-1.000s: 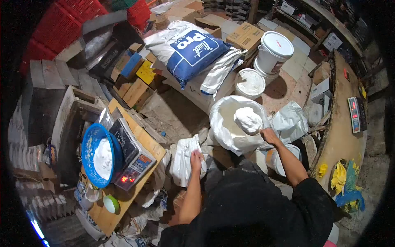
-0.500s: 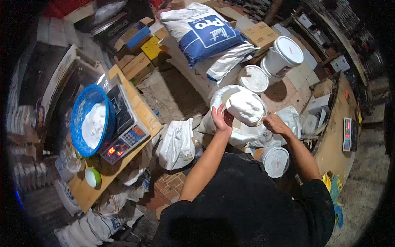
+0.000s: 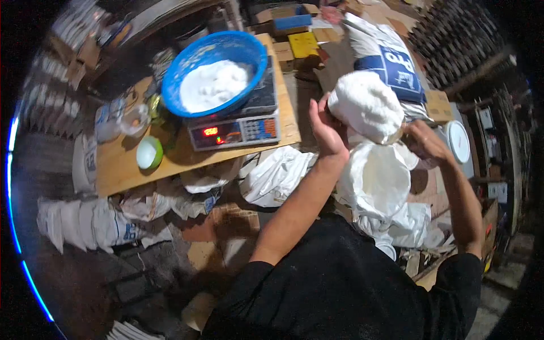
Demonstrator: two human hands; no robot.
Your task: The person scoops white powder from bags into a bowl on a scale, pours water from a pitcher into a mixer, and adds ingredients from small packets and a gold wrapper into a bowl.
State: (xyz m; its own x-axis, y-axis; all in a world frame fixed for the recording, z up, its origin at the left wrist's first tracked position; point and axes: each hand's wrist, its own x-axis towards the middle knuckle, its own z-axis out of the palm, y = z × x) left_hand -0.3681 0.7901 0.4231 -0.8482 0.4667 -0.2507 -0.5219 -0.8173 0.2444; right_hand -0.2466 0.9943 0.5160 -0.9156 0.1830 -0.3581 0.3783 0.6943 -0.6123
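A scoop heaped with white powder (image 3: 365,106) is raised over an opened white sack (image 3: 377,175). My right hand (image 3: 425,141) is closed at the scoop's right end, where its handle would be; the grip itself is partly covered by my fingers. At the heap's left side my left hand (image 3: 328,130) is held with fingers extended and thumb apart, its fingertips right at the scoop's edge. To the left, a blue basin (image 3: 170,96) with more white powder inside rests on a digital scale (image 3: 263,129) with lit red digits.
The scale stands on a wooden table (image 3: 175,175), which also bears a green bowl (image 3: 149,153). A blue-and-white printed sack (image 3: 391,62) lies at the back. A lidded white bucket (image 3: 458,141) is at right, and white sacks (image 3: 277,175) lie below the table's edge.
The heaped scoop has risen from within the sack's mouth to above it, carried by my right hand with my left alongside. My view has turned left toward the scale.
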